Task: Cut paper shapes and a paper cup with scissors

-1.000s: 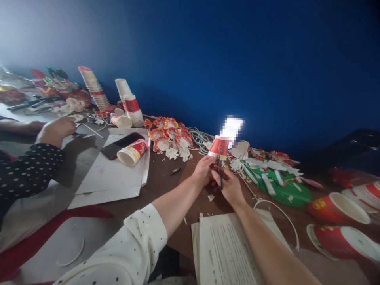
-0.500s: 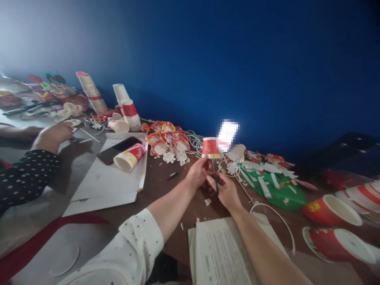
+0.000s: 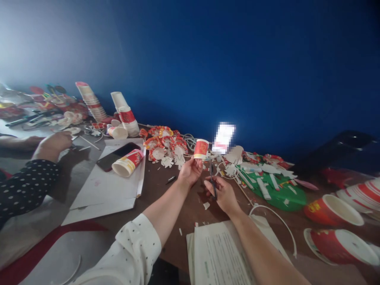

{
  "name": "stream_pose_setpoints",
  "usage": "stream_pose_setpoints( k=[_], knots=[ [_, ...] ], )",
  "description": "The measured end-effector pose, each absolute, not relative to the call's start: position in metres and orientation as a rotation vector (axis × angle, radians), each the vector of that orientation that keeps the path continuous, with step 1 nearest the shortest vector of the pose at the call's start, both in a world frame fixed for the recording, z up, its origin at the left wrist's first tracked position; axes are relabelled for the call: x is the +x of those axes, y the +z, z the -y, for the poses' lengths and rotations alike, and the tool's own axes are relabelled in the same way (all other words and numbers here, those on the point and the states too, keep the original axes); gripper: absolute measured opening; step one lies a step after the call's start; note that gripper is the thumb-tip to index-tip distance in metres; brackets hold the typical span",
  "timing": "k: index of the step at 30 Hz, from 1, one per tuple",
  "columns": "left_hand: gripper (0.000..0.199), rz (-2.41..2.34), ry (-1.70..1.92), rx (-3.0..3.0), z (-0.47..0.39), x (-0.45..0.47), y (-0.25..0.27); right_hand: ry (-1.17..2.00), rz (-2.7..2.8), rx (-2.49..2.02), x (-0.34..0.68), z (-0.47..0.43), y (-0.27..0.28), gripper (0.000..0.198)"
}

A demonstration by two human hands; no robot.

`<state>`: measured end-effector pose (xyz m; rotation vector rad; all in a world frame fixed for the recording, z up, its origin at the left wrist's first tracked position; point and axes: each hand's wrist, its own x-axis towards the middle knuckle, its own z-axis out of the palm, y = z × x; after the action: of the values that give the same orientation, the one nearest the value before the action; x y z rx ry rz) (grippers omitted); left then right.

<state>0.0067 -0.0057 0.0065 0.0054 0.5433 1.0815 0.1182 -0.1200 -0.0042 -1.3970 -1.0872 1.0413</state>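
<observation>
My left hand (image 3: pixel 190 171) grips a red and white paper cup (image 3: pixel 201 149) by its lower end, holding it above the brown table. To its right, my right hand (image 3: pixel 222 192) is closed around dark-handled scissors (image 3: pixel 212 180), with the blades pointing up and away from me. A small gap separates the scissors from the cup. Behind the cup, a pile of cut red and white paper pieces (image 3: pixel 166 144) lies against the wall. A white paper scrap (image 3: pixel 206 205) rests on the table below my hands.
A bright phone screen (image 3: pixel 224 138) stands at the wall. At left are a co-worker's hand (image 3: pixel 55 144), stacked cups (image 3: pixel 92 101) and a dark phone (image 3: pixel 115 156) on a white board (image 3: pixel 97 190). Right are a green plate (image 3: pixel 283 198) with scraps and large paper cups (image 3: pixel 332 209). Printed papers (image 3: pixel 219 253) lie in front.
My left hand has drawn the cup a little to the left, away from the scissors. My right hand stays nearly in place. The view has shifted slightly.
</observation>
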Motion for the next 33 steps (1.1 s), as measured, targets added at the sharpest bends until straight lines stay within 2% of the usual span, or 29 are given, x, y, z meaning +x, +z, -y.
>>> stream_pose_setpoints(
  k=[14, 22, 33],
  knots=[
    [0.015, -0.533, 1.06, -0.041, 0.009, 0.019, 0.005, 1.156, 1.104, -1.411, 0.113, 0.122, 0.002, 0.044],
    [0.013, -0.499, 1.017, -0.008, 0.012, 0.02, 0.004, 1.088, 1.138, -1.431, 0.117, 0.12, -0.001, 0.041],
    [0.026, -0.554, 0.986, 0.318, 0.029, 0.034, -0.008, 0.956, 1.146, -1.463, 0.12, 0.12, -0.007, 0.043]
  ],
)
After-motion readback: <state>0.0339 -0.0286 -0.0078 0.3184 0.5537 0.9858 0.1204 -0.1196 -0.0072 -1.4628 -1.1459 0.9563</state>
